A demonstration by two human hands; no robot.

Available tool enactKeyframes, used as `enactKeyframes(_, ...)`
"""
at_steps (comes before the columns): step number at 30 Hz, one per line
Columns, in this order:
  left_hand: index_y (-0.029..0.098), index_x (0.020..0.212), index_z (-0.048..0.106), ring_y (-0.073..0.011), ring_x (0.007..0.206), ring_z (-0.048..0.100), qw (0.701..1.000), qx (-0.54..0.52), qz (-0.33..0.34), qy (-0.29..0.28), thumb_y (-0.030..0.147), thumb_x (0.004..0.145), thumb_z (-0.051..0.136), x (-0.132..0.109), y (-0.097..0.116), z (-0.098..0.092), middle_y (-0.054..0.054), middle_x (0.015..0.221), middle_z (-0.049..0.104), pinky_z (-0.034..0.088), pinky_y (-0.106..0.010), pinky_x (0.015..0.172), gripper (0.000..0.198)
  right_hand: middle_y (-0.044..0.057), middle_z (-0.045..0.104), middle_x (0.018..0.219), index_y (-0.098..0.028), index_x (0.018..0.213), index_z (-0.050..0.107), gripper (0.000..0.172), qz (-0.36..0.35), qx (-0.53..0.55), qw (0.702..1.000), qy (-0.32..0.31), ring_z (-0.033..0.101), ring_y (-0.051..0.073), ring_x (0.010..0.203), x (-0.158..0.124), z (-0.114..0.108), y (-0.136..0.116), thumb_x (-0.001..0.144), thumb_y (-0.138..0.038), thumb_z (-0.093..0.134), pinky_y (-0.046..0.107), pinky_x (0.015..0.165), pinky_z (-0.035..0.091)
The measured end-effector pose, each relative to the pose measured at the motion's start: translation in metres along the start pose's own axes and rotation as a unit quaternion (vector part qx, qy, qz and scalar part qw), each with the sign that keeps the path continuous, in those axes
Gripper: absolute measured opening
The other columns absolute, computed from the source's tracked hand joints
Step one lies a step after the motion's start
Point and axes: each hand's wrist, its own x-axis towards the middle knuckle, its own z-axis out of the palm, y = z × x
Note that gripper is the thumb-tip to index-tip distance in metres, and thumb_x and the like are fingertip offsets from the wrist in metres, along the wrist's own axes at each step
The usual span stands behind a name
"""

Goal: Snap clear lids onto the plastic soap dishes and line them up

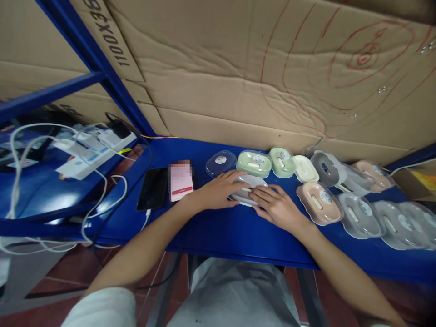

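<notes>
A grey soap dish (248, 182) lies on the blue table in front of me, between my two hands. My left hand (222, 190) grips its left side, with the fingers over the far edge and the thumb at the near edge. The fingers of my right hand (277, 205) are bent over its right part, by a pale strip on top, and the thumb is at the near side. My fingers hide much of the dish. Just behind it are a clear lid with a round sticker (220, 163) and a green lidded soap dish (254, 164).
More soap dishes stand to the right: a second green one (283, 162), a cream one (306, 169), a pink one (320, 203) and several grey ones (361, 215). Two phones (152, 188) lie at left, near a power strip (91, 156) with loose cables. Cardboard (211, 86) walls the back.
</notes>
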Motion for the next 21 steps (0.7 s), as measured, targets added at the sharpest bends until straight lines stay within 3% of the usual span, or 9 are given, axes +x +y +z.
enactKeyframes(6, 0.023, 0.159, 0.049, -0.0348, 0.165, 0.024, 0.999, 0.042, 0.011, -0.026, 0.02, 0.095, 0.073, -0.001, -0.002, 0.012, -0.018, 0.177, 0.023, 0.033, -0.055, 0.129, 0.068, 0.011, 0.075, 0.136, -0.022, 0.144, 0.065, 0.039, 0.012, 0.014, 0.999, 0.027, 0.069, 0.029, 0.129, 0.0, 0.008, -0.002, 0.106, -0.023, 0.056, 0.055, 0.116, 0.046)
enactKeyframes(12, 0.022, 0.163, 0.043, -0.0335, 0.167, 0.016, 0.999, 0.043, 0.007, -0.029, 0.022, 0.1, 0.065, -0.003, -0.007, 0.018, -0.017, 0.179, 0.018, 0.029, -0.053, 0.131, 0.067, 0.013, 0.073, 0.139, -0.02, 0.147, 0.064, 0.042, 0.012, 0.037, 0.999, 0.019, 0.068, 0.028, 0.131, 0.005, 0.014, -0.003, 0.106, -0.019, 0.054, 0.058, 0.125, 0.042)
enactKeyframes(14, 0.026, 0.163, 0.044, -0.0339, 0.166, 0.019, 0.999, 0.012, 0.009, -0.031, 0.029, 0.101, 0.067, -0.002, -0.009, 0.012, -0.015, 0.178, 0.021, 0.031, -0.055, 0.129, 0.066, 0.012, 0.072, 0.141, -0.021, 0.148, 0.063, 0.043, 0.012, 0.058, 0.998, 0.006, 0.067, 0.028, 0.133, 0.005, 0.013, -0.001, 0.106, -0.02, 0.053, 0.059, 0.127, 0.041)
enactKeyframes(16, 0.03, 0.16, 0.048, -0.0308, 0.162, 0.034, 1.0, -0.014, 0.001, -0.007, 0.035, 0.103, 0.064, -0.001, -0.012, 0.003, -0.012, 0.174, 0.036, 0.035, -0.052, 0.128, 0.06, 0.011, 0.072, 0.141, -0.022, 0.148, 0.063, 0.041, 0.011, 0.075, 0.997, 0.001, 0.066, 0.027, 0.135, 0.006, 0.012, 0.001, 0.108, -0.022, 0.052, 0.059, 0.127, 0.041)
enactKeyframes(19, 0.027, 0.155, 0.053, -0.0305, 0.152, 0.048, 0.99, 0.026, -0.098, 0.096, 0.036, 0.106, 0.056, 0.001, -0.02, -0.006, -0.013, 0.163, 0.051, 0.039, -0.051, 0.125, 0.049, 0.01, 0.072, 0.141, -0.021, 0.144, 0.065, 0.038, 0.007, 0.09, 0.996, 0.008, 0.066, 0.025, 0.135, 0.006, 0.011, 0.004, 0.11, -0.025, 0.05, 0.058, 0.128, 0.04)
enactKeyframes(21, 0.021, 0.156, 0.052, -0.0399, 0.154, 0.043, 0.964, 0.089, -0.211, 0.135, 0.038, 0.103, 0.063, 0.002, -0.028, -0.007, -0.02, 0.165, 0.045, 0.037, -0.06, 0.123, 0.057, 0.01, 0.072, 0.141, -0.021, 0.144, 0.065, 0.038, 0.005, 0.1, 0.995, 0.013, 0.066, 0.025, 0.135, 0.006, 0.012, 0.005, 0.11, -0.025, 0.05, 0.059, 0.128, 0.04)
